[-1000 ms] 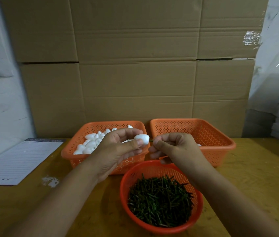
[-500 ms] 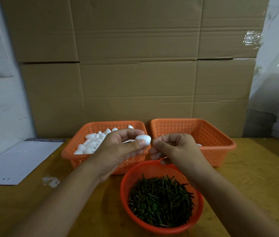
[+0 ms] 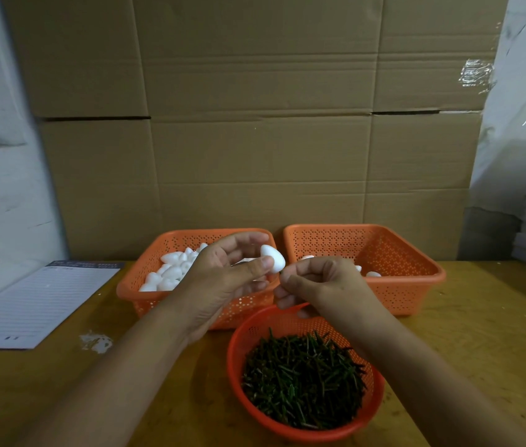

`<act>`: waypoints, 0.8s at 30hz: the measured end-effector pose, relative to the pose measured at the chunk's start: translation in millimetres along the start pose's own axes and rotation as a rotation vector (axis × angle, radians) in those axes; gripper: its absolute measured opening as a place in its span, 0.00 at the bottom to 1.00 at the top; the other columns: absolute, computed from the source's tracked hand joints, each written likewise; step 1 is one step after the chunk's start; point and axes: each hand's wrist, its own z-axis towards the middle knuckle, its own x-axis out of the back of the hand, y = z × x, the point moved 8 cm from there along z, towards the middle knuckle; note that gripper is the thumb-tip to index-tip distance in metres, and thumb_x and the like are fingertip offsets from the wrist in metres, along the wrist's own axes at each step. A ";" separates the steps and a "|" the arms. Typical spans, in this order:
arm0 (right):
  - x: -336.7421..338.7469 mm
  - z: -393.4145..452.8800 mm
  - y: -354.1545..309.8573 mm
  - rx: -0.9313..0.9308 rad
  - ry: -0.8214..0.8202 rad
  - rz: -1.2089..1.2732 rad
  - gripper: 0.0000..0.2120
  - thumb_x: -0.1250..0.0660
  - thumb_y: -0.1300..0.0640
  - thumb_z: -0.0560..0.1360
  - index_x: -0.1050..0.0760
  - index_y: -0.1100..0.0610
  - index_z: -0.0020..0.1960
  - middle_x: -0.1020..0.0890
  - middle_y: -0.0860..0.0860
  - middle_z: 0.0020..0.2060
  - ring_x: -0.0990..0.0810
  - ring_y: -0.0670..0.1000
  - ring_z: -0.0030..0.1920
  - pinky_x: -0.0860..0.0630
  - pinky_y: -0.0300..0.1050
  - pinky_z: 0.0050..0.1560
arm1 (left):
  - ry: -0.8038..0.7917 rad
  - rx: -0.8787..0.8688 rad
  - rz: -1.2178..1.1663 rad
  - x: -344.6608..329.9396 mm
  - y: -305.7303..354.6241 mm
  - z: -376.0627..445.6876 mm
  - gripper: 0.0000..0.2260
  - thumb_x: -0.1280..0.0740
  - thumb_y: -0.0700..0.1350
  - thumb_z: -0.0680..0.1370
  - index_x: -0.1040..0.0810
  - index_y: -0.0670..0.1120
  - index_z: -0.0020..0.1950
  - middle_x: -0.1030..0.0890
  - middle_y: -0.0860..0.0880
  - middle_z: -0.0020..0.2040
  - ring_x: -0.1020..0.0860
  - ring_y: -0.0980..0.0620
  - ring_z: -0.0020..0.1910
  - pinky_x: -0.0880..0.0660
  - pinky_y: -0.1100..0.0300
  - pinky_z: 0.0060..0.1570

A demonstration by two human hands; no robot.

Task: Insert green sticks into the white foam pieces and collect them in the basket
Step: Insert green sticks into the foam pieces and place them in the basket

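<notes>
Left hand (image 3: 223,272) pinching foam piece (image 3: 273,258), right hand (image 3: 319,285) curled (maybe round a stick) against it

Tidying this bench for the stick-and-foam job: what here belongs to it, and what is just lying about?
Job: foam piece in left hand; right hand; foam basket; collecting basket; stick bowl.
Lying about: lined paper; cardboard.

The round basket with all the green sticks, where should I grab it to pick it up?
Grab the round basket by its rim with your hands, one on each side, coming from above. The rim is a bare, smooth ring all the way round, while the middle is heaped with loose green sticks that could spill if it tips. The far rim is under the right hand.
</notes>
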 end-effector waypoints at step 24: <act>-0.3 -1.0 -1.5 0.034 0.011 0.008 0.07 0.32 0.60 0.79 0.17 0.63 0.47 0.13 0.55 0.39 0.16 0.47 0.37 0.23 0.35 0.34 | 0.027 -0.051 0.187 -6.6 -1.3 -0.3 0.22 0.25 0.49 0.69 0.20 0.45 0.61 0.14 0.47 0.54 0.16 0.49 0.53 0.20 0.52 0.55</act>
